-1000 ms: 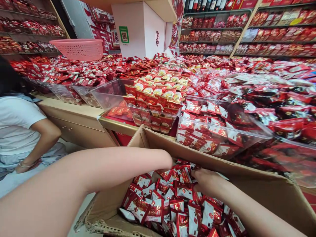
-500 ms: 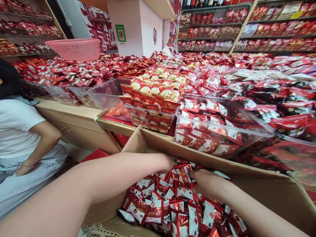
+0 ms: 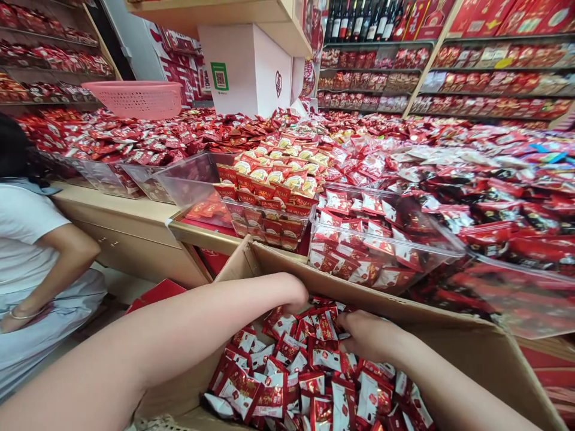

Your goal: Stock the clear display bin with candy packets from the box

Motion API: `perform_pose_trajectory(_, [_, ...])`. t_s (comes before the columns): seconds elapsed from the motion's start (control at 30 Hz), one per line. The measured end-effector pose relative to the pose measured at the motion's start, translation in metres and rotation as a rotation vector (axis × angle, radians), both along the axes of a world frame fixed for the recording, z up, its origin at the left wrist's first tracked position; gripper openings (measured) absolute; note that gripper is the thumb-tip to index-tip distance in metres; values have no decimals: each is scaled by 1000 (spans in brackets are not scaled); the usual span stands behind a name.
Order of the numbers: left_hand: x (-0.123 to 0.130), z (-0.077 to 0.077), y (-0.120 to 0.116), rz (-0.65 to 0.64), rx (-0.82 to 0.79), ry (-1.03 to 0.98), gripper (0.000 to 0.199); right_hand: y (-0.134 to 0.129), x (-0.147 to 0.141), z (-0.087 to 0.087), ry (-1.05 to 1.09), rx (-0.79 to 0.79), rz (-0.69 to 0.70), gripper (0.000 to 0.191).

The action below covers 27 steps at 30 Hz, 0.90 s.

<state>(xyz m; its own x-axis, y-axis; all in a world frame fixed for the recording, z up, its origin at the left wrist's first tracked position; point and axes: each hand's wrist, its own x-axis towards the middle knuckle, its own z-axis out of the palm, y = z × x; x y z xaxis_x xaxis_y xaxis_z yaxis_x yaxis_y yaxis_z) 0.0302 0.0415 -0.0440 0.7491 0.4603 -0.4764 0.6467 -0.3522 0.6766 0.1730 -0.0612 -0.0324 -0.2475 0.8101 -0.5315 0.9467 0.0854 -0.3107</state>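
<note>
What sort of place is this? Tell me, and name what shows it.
Probably a sweets or snack shop: DURIAN packets beside heaps of other wrapped packets, wine bottles on a back shelf, and a green QR-code sign.

Both hands seem partly hidden.

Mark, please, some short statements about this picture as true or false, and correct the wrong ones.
1. The left hand and right hand are inside the cardboard box. True.
2. The box holds DURIAN packets. False: it holds red-and-white packets; the DURIAN packets are displayed beyond it.
3. The pink basket appears left of the QR-code sign. True.
4. The sleeve at the left edge is black. False: the sleeve is white.
5. Wine bottles stand upright in the background. True.
</note>
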Motion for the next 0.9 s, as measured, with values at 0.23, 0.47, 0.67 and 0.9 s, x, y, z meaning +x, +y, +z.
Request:
perform_pose_trajectory(0.23, [-2, 42, -6, -239, -264, 169, 12, 2, 12, 22, 576, -267, -70, 30])
perform_pose_trajectory(0.47, [2, 55, -14, -240, -401, 121, 9, -1, 10, 24, 852, -409, -222, 31])
perform_pose_trajectory(0.67, [3, 59, -12, -238, -481, 134, 10, -2, 9, 28, 903, -435, -210, 26])
perform_pose_trajectory(0.9, [4, 58, -13, -234, -422, 141, 5, -2, 9, 27, 896, -462, -206, 13])
